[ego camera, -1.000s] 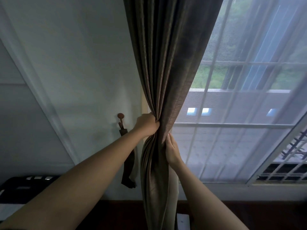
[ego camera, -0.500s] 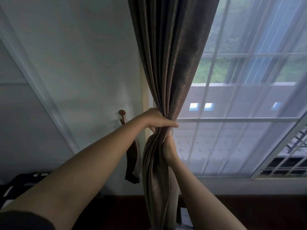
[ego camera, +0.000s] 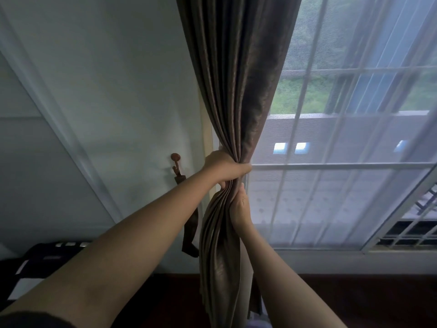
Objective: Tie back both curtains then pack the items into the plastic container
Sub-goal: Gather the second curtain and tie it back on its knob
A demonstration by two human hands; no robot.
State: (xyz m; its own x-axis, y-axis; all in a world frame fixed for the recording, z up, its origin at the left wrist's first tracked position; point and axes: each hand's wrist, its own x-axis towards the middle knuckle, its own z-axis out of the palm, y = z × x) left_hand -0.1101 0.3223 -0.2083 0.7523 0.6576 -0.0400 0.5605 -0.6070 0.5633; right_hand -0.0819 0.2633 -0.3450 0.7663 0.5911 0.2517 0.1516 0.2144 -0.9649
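A dark brown curtain (ego camera: pixel 238 74) hangs at the window's left edge, gathered into a tight bunch at mid height. My left hand (ego camera: pixel 224 168) wraps round the bunch from the left, fingers curled over its front. Just below, my right hand (ego camera: pixel 238 207) grips the gathered folds from the right. On the wall to the left, a dark tieback strap (ego camera: pixel 190 230) hangs from a round brown hook (ego camera: pixel 175 157), partly hidden behind my left forearm. The plastic container is out of view.
A sheer white curtain (ego camera: pixel 343 185) covers the barred window to the right. A white wall with a slanted moulding (ego camera: pixel 71 138) fills the left. A black and white object (ego camera: pixel 35 261) sits low left. Dark floor runs along the bottom.
My left hand has closed further round the curtain, fingers now wrapping over the front of the bunch. The right hand slid up close beneath it. The view shifted slightly.
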